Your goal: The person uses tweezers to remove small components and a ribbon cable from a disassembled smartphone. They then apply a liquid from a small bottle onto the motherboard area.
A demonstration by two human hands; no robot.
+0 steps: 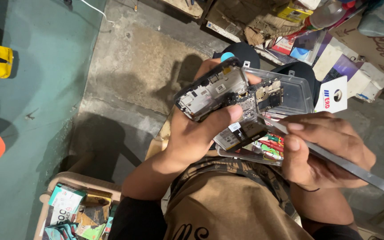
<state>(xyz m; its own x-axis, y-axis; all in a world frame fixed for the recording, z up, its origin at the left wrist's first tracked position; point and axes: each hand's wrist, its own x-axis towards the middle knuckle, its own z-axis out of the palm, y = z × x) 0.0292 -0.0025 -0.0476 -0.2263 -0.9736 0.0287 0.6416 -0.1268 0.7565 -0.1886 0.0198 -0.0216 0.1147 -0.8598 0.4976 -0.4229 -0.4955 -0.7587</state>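
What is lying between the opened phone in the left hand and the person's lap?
In the head view, a clear plastic box of small parts lies under the opened phone, resting above the lap.

Opened phone [221, 91] tilted, circuit boards exposed; metal tweezers [334, 160] at it.

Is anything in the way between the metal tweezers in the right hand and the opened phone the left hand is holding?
Nothing visible blocks it. The long metal tweezers in the right hand already reach the exposed boards of the opened black phone, gripped by the left hand.
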